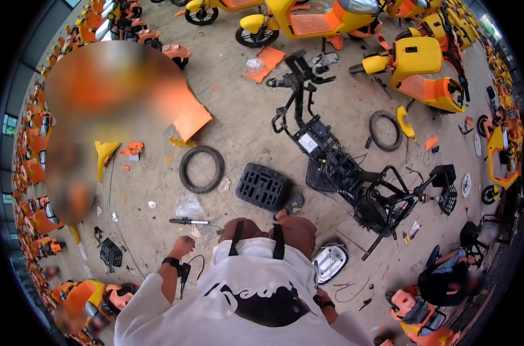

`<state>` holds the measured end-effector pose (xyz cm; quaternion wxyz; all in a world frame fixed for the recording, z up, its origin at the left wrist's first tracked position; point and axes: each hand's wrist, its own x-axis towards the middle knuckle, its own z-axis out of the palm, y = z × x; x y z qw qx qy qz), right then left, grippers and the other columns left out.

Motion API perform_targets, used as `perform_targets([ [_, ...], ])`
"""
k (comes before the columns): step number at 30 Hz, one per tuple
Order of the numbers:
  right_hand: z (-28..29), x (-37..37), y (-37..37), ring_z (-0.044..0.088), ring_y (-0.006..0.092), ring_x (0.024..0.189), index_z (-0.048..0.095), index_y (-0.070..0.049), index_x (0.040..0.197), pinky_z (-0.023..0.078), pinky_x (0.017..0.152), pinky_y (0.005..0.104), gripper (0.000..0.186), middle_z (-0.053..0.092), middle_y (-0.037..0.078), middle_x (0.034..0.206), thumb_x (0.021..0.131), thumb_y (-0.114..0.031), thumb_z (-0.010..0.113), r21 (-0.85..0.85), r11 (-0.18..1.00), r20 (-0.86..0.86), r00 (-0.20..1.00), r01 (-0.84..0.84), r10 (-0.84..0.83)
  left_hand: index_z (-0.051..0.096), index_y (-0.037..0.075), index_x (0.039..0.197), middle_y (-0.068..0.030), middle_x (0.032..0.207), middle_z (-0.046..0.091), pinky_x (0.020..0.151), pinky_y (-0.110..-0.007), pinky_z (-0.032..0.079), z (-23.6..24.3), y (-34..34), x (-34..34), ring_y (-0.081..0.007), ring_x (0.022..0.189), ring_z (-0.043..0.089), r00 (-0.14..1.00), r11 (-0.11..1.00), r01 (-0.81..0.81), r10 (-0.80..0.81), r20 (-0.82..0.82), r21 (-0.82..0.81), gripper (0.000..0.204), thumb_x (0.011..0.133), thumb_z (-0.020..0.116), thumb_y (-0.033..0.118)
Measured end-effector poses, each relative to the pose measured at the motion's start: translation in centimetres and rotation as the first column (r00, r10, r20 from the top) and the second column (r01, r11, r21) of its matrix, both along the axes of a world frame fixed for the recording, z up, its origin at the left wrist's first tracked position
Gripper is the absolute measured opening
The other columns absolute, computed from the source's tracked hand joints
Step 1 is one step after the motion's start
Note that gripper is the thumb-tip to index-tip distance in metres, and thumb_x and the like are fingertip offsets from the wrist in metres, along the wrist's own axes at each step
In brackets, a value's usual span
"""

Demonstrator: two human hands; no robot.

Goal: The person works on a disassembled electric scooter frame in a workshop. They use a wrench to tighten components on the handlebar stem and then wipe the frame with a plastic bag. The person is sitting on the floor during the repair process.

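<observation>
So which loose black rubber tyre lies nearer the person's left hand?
The tyre left of the slotted black plastic panel; the other tyre lies farther away, beyond the black metal frame.

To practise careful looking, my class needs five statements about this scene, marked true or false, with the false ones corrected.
1. A thin black-and-white rod lies on the floor just beyond the left hand. True.
2. A black tyre lies left of the black crate. True.
3. The left hand is holding the tyre. False: the tyre lies on the floor, apart from the hand.
4. The bare frame is bright yellow. False: the frame is mostly black.
5. The crate stands on the frame. False: the crate is on the floor.
</observation>
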<state>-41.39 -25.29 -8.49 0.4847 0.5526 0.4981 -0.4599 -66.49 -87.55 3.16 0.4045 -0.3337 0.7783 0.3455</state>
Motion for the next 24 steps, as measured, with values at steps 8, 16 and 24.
perform_targets([
  [8,5.8,-20.9,-1.9,0.063,0.0322,0.065,0.063,-0.001,0.063,0.047,0.063,0.0405,0.034,0.063,0.017,0.061,0.073,-0.032,0.059,0.392,0.854,-0.187,0.879,-0.343,0.439,0.064,-0.004,0.1,-0.0141,0.08,0.069,0.065,-0.032,0.052,10.2,12.8,-22.9,-0.0186,0.07,0.066,0.844,0.971,0.182,-0.073,-0.531,0.157,0.026,0.087,0.06,0.018],
  [16,9.3,-28.8,-7.7,0.049,0.0209,0.043,0.058,0.001,0.06,0.036,0.045,0.0359,0.023,0.053,0.008,0.052,0.068,-0.018,0.067,0.396,0.892,-0.181,0.971,0.217,-0.156,0.066,-0.002,0.098,-0.0147,0.079,0.069,0.066,-0.032,0.052,7.7,8.9,-36.2,-0.0209,0.071,0.067,0.83,0.92,0.378,-0.286,-0.478,0.105,0.023,0.085,0.06,0.016],
  [24,12.9,-30.1,-23.2,0.057,0.0237,0.055,0.065,0.002,0.069,0.045,0.056,0.0368,0.03,0.06,0.012,0.063,0.066,-0.027,0.07,0.532,0.795,0.005,0.937,0.293,-0.349,0.065,0.0,0.1,-0.0171,0.082,0.068,0.069,-0.035,0.052,-1.0,3.9,-57.8,-0.0255,0.075,0.067,0.619,0.706,0.704,-0.56,-0.551,0.073,0.026,0.085,0.06,0.021],
])
